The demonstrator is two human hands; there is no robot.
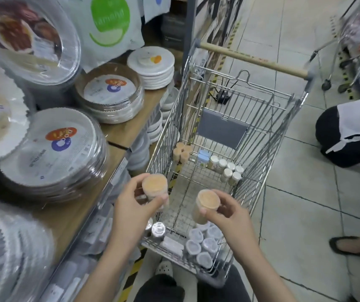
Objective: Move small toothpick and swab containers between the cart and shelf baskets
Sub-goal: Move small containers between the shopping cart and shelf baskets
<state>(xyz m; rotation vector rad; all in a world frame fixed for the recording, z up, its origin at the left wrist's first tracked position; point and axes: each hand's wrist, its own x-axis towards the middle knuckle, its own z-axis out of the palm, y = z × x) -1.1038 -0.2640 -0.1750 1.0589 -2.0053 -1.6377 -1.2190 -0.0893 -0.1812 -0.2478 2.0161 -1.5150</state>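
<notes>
Left hand (pixel 138 199) curled round one orange-topped toothpick tub (pixel 154 185), right hand (pixel 224 212) pinching a second tub (pixel 207 202) by its upper end, both held over the near end of the wire cart (pixel 288 136); grips look light, so a slip could drop a tub among the grey-lidded containers (pixel 203 243) below; farther in, small jars (pixel 229 170) could topple if struck; stacked plates (pixel 52 149) overhang the shelf at left, liable to snag an elbow.
</notes>
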